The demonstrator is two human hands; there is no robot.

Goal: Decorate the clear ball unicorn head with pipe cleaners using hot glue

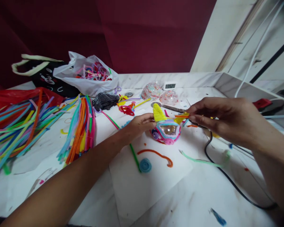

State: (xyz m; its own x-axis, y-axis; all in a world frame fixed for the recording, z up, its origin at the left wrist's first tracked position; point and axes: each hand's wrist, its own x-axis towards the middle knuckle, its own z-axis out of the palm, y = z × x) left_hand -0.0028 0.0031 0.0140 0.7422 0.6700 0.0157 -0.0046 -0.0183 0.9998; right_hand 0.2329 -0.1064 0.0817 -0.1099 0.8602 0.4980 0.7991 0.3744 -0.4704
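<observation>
A small pipe-cleaner figure stands on the white paper sheet. It has two yellow pointed ears, a shiny clear window, and pink, blue and purple trim. My left hand grips it from the left, with the fingertips partly hidden behind it. Between thumb and forefinger, my right hand pinches a short orange pipe cleaner against the figure's right ear. Nearer to me on the paper lie a curved orange pipe cleaner, a blue coil and a green pipe cleaner.
Bundled pipe cleaners spread across the left. Behind them are a white plastic bag of scraps and a black tote. Scissors, clear domes and a digital display stand behind the figure. A black cable curves along the right.
</observation>
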